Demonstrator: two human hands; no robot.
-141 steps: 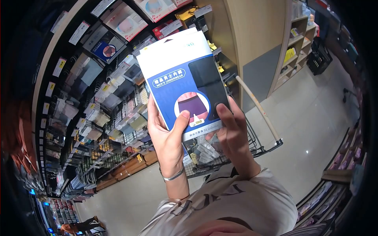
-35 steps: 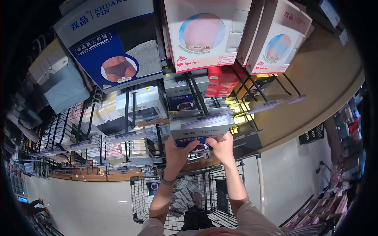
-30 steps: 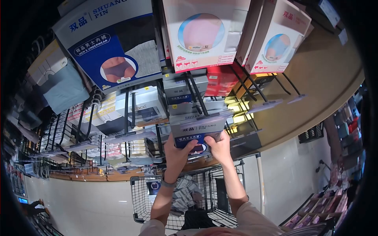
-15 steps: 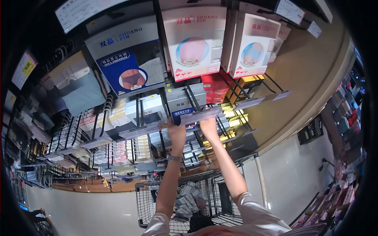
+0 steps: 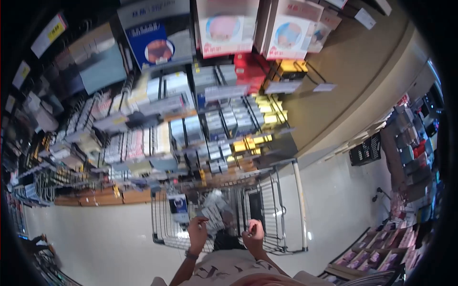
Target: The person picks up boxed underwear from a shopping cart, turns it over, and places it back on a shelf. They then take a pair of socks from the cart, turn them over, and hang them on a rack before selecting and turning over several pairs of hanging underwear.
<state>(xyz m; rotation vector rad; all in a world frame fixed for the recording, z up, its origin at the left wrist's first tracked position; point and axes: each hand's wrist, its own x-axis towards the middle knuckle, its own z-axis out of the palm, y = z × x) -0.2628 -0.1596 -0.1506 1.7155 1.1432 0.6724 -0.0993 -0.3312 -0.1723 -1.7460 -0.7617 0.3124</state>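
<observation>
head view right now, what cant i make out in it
In the head view:
Left hand and right hand: exact finger curl blurred.
Print on the grey packets in the shopping cart: blurred, too small.
Part of the cart's near side: hidden by the shirt.
Top of the middle, pink-and-white underwear box: cut off by the upper edge.

Clock positions run from the middle of the shopping cart (image 5: 162,228). Loose packets (image 5: 213,213) lie inside it, with a carton (image 5: 178,206) at 9 to 10. The left hand (image 5: 197,233) is over 8, the right hand (image 5: 254,231) over 4. A rack of hanging boxes (image 5: 224,29) stands beyond at 12, a basket (image 5: 366,150) at 2.
</observation>
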